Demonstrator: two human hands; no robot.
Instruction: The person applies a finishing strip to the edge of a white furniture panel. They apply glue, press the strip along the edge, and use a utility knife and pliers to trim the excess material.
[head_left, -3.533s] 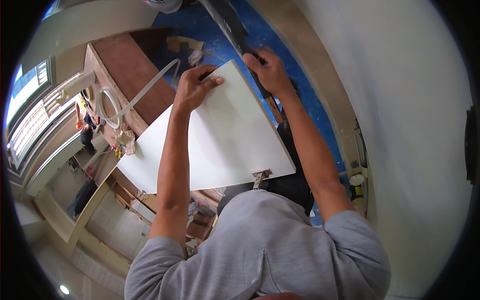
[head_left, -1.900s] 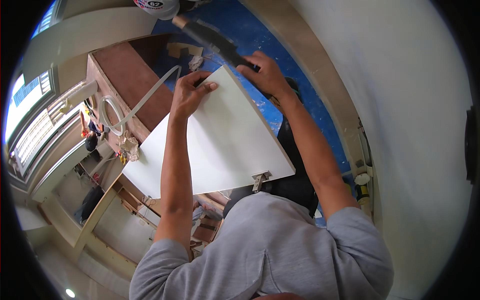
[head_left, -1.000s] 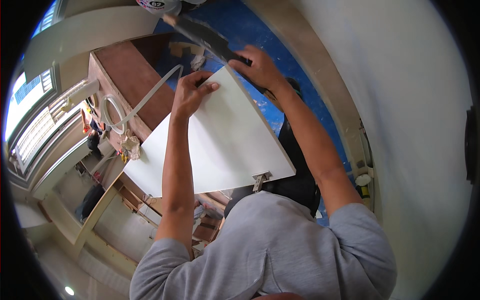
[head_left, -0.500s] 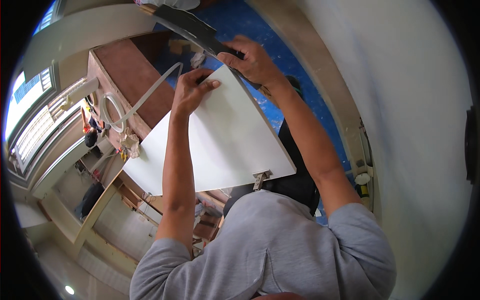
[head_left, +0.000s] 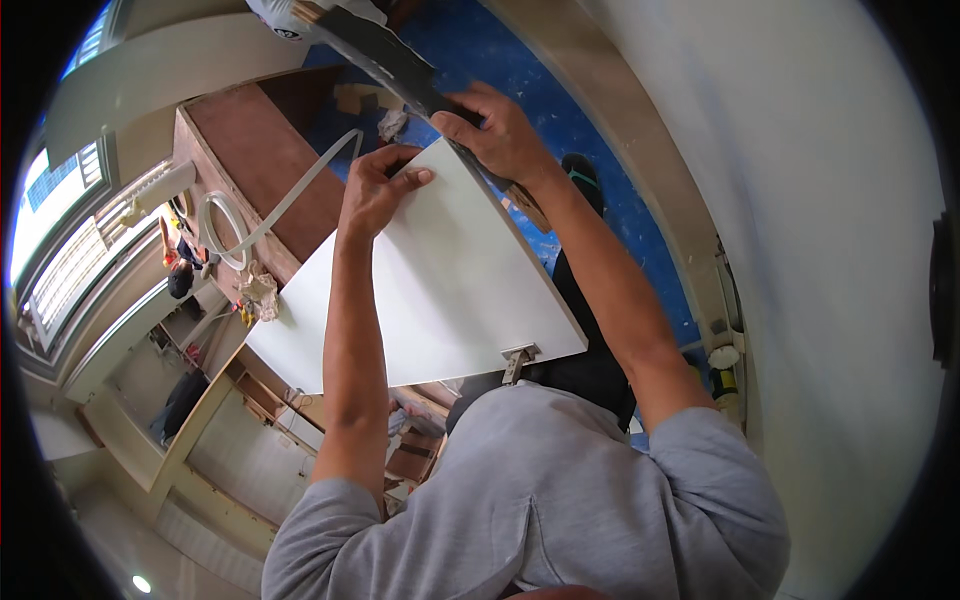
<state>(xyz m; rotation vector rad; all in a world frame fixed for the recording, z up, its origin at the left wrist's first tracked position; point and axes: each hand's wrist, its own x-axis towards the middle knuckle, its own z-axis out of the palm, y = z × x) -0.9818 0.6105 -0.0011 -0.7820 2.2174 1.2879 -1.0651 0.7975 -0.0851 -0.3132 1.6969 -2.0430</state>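
A white cabinet door panel point(head_left: 450, 270) slants in front of my body, with a metal hinge point(head_left: 517, 362) fixed near its closest corner. My left hand point(head_left: 378, 190) grips the panel's far edge, thumb on the white face and fingers hidden behind. My right hand point(head_left: 497, 135) is wrapped round a long, flat, dark grey bar point(head_left: 375, 55) with a wood-coloured end, perhaps a board faced with sandpaper. The bar lies along the panel's right edge near its far corner. Whether it touches the edge along its whole length I cannot tell.
A brown wooden box-like bench point(head_left: 270, 140) stands to the left, with a coil of white edge strip point(head_left: 222, 228) on its side. Crumpled paper point(head_left: 393, 124) lies on the blue floor covering point(head_left: 640, 200). A pale wall point(head_left: 820, 250) closes off the right. Another person point(head_left: 180, 278) is far left.
My right hand and the dark bar have shifted slightly down and left along the panel's edge. The panel and my left hand have moved only a little.
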